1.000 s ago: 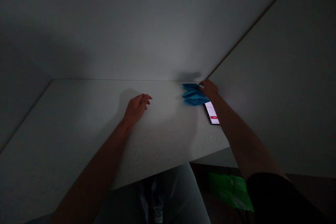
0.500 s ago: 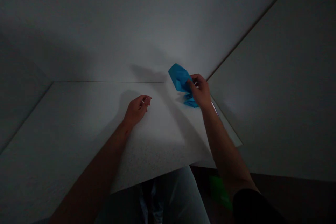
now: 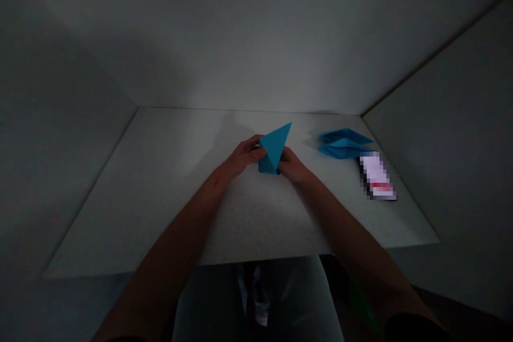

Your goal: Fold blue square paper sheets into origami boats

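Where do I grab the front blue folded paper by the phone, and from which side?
Probably pinch the front blue folded paper by its left end, from the left. Its ends taper: the left points away from the phone, while the right seems to reach the phone's far edge, and the rear paper sits close behind.

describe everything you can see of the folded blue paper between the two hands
The blue paper looks like thin, matte sheet, creased into flat, angular layers. A broad triangular flap tapers to a sharp tip, pointing up and to the right; below it sits a blockier folded part. The left hand pinches its left side, thumb in front. The right hand is at its right edge, fingers partly hidden behind it. Whether its bottom touches the table is unclear.
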A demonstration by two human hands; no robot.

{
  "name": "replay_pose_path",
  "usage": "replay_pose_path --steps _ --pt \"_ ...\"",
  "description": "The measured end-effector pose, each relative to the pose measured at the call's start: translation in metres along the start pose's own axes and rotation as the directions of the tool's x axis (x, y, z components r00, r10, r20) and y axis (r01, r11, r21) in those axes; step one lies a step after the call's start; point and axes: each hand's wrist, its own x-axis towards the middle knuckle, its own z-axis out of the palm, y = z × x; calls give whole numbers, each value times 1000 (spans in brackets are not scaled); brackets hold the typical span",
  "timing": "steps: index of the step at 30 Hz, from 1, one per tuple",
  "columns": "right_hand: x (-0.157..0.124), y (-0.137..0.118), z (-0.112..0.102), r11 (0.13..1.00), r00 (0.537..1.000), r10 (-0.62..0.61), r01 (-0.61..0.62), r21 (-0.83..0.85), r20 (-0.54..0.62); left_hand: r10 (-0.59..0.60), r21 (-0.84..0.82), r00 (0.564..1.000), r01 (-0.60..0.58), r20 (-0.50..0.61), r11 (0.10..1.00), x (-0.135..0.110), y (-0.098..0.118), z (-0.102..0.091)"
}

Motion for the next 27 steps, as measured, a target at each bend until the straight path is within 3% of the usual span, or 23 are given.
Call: replay_pose_path --steps 4,8,11,16,20,23,27 --pt "3 2 2 999 992 -37 36 -11 -124 58 18 986 -56 -157 998 0 -10 -3" --pt "0 1 1 971 943 -133 62 -230 -305 130 148 939 -87 -319 985 1 -12 -6" --pt "-2 -2 0 932 943 -176 67 -357 -283 139 251 917 -44 -373 967 0 -10 -6" --pt "-3 -8 0 851 941 -262 120 -511 -215 97 277 898 28 -429 960 -2 -6 -6" --pt "-2 -10 -2 761 907 -358 148 -632 -220 85 333 905 65 -417 941 -4 0 -5" --pt "-1 -11 -3 736 908 -369 156 -658 -198 160 429 917 14 -366 903 -5 7 -2" --pt "-1 -14 -5 730 916 -364 169 -663 -168 263 607 956 -131 -133 784 -9 14 4"
